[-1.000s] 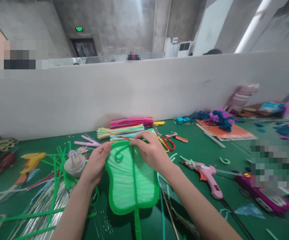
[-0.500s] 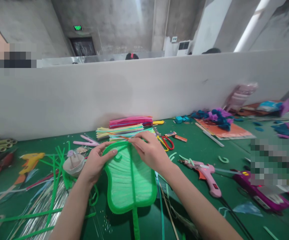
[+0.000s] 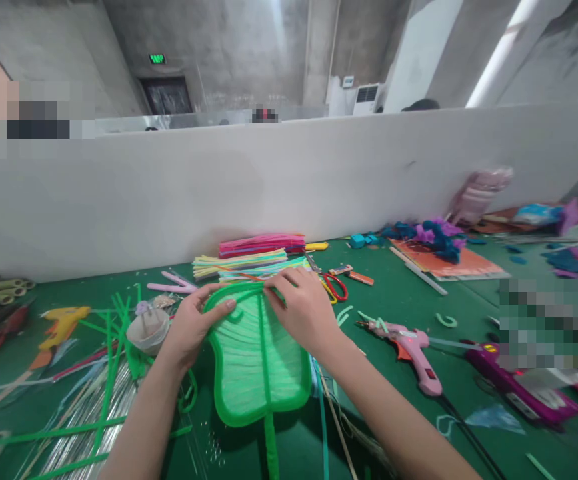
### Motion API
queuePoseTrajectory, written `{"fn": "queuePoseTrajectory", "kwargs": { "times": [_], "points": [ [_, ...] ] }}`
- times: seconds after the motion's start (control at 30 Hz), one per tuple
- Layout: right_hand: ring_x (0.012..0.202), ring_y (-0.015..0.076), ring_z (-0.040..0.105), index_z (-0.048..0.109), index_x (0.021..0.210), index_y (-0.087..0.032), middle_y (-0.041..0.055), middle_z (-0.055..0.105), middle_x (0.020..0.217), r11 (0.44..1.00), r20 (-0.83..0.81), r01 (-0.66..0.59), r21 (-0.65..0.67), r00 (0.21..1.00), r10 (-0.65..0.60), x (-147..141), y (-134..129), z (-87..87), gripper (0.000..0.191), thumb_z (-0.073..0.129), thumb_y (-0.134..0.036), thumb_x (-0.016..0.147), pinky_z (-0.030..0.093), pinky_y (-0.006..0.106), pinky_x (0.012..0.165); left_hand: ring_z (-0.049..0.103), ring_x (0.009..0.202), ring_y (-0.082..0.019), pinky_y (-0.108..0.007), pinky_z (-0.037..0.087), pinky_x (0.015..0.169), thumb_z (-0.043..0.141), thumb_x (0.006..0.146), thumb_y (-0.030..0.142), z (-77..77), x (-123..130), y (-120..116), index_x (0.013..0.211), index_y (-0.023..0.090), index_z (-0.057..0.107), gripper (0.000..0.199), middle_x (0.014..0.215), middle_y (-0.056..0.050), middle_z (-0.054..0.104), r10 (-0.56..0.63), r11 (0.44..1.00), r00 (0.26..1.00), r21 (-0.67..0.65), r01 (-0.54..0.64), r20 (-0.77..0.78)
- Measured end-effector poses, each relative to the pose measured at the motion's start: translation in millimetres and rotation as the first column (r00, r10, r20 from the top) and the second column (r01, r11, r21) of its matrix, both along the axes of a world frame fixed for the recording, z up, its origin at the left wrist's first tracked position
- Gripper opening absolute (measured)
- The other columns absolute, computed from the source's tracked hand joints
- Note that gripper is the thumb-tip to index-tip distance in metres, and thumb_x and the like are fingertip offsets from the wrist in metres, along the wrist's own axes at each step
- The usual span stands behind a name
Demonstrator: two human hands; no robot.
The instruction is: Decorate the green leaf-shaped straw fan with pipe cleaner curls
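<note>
A green hand fan (image 3: 239,373) with a fuzzy rim, a central rib and a wrapped handle is held upright over the table. My left hand (image 3: 196,320) grips its upper left edge, thumb on the front face and fingers behind. At the middle of the top edge, my right hand (image 3: 301,303) pinches the green rim where the rib meets it. A small green curl lies on the fan's face beside my left thumb. The back of the fan and the fingers behind it are hidden.
Bundles of coloured pipe cleaners (image 3: 253,257) lie behind the fan, near red-handled scissors (image 3: 336,287). A pink glue gun (image 3: 411,343) rests at right, a yellow one (image 3: 63,325) at left. A small bowl (image 3: 147,330) and silver wires (image 3: 91,423) sit left. A white partition (image 3: 179,193) closes the back.
My right hand has shifted slightly to the right along the fan's top edge. My left hand keeps the same hold, and the fan has barely moved.
</note>
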State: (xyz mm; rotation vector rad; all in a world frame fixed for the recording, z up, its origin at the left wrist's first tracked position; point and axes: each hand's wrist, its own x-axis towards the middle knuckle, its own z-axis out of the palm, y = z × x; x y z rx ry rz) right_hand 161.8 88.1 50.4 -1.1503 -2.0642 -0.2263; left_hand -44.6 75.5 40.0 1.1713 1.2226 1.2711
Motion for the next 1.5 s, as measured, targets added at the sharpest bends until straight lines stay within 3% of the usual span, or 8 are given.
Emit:
{"fn": "queuePoseTrajectory", "kwargs": {
  "times": [0.6, 0.73, 0.87, 1.1, 1.17, 1.27, 1.4, 1.5],
  "points": [
    [0.087, 0.0219, 0.063, 0.069, 0.093, -0.018, 0.0066, 0.070, 0.093, 0.996, -0.008, 0.034, -0.080, 0.999, -0.034, -7, -6, -3.3, 0.014, 0.055, -0.020, 0.094, 0.043, 0.031, 0.078, 0.067, 0.094, -0.023, -0.031, 0.053, 0.078, 0.083, 0.063, 0.043, 1.3, -2, 0, 0.111, 0.019, 0.067, 0.056, 0.108, -0.007, 0.073, 0.023, 0.999, 0.994, 0.033, -0.019, -0.103],
    [0.089, 0.0213, 0.063, 0.067, 0.095, -0.018, 0.0076, 0.069, 0.095, 0.986, -0.003, 0.017, -0.168, 1.000, -0.018, 8, 1, 6.3, 0.017, 0.050, -0.016, 0.095, 0.043, 0.030, 0.078, 0.070, 0.089, -0.024, -0.033, 0.054, 0.075, 0.074, 0.071, 0.054, -5.3, -12, 0, 0.112, 0.016, 0.068, 0.056, 0.100, -0.010, 0.075, 0.012, 1.000, 0.982, -0.009, -0.014, -0.187],
    [0.090, 0.0215, 0.063, 0.063, 0.101, -0.016, 0.0089, 0.068, 0.098, 0.923, 0.020, 0.157, -0.351, 0.987, -0.160, 20, 4, 10.9, 0.017, 0.047, -0.016, 0.096, 0.042, 0.029, 0.076, 0.069, 0.092, -0.028, -0.038, 0.054, 0.078, 0.065, 0.076, 0.058, -24.4, -23, -1, 0.107, 0.015, 0.070, 0.053, 0.099, -0.012, 0.075, 0.012, 0.999, 0.936, -0.037, -0.026, -0.351],
    [0.082, 0.0250, 0.067, 0.066, 0.097, -0.012, 0.0125, 0.071, 0.085, 0.823, 0.177, 0.115, -0.556, 0.984, -0.018, 13, -6, -26.1, 0.016, 0.055, -0.007, 0.086, 0.042, 0.029, 0.067, 0.051, 0.125, -0.036, -0.054, 0.033, 0.108, 0.063, 0.077, 0.044, -38.3, -44, -60, 0.102, 0.021, 0.071, 0.035, 0.126, -0.013, 0.064, 0.132, 0.991, 0.734, 0.104, -0.083, -0.666],
    [0.087, 0.0226, 0.066, 0.066, 0.100, -0.014, 0.0104, 0.071, 0.092, 0.820, 0.157, 0.039, -0.571, 0.986, 0.062, 14, -12, -35.0, 0.016, 0.056, -0.010, 0.088, 0.044, 0.028, 0.072, 0.061, 0.110, -0.033, -0.054, 0.042, 0.100, 0.051, 0.086, 0.042, -44.4, -64, -91, 0.099, 0.025, 0.071, 0.030, 0.114, -0.010, 0.067, 0.079, 0.991, 0.506, 0.122, 0.052, -0.859],
    [0.099, 0.0199, 0.064, 0.066, 0.106, -0.017, 0.0075, 0.069, 0.103, 0.815, 0.119, -0.073, -0.575, 0.978, 0.171, 15, -23, -43.9, 0.017, 0.055, -0.016, 0.093, 0.046, 0.027, 0.084, 0.067, 0.094, -0.027, -0.044, 0.054, 0.085, 0.057, 0.085, 0.038, -64.2, -95, -129, 0.097, 0.028, 0.073, 0.022, 0.101, -0.006, 0.069, 0.006, 0.981, 0.326, 0.069, 0.181, -0.945],
    [0.099, 0.0216, 0.062, 0.069, 0.100, -0.016, 0.0090, 0.066, 0.099, 0.806, 0.048, -0.171, -0.566, 0.970, 0.240, 11, -38, -53.9, 0.019, 0.050, -0.015, 0.095, 0.047, 0.031, 0.087, 0.066, 0.092, -0.027, -0.042, 0.054, 0.081, 0.055, 0.088, 0.034, -91.0, -113, -147, 0.094, 0.026, 0.073, 0.020, 0.100, -0.008, 0.068, 0.156, 0.960, 0.226, 0.202, 0.197, -0.962],
    [0.091, 0.0219, 0.063, 0.068, 0.091, -0.016, 0.0090, 0.066, 0.093, 0.802, -0.013, -0.203, -0.562, 0.971, 0.237, 5, -47, -60.1, 0.019, 0.050, -0.012, 0.094, 0.049, 0.034, 0.081, 0.065, 0.087, -0.026, -0.041, 0.053, 0.078, 0.050, 0.091, 0.033, -93.0, -108, -144, 0.087, 0.024, 0.070, 0.022, 0.094, -0.007, 0.069, 0.195, 0.943, 0.222, 0.245, 0.227, -0.955]
  ]
}}
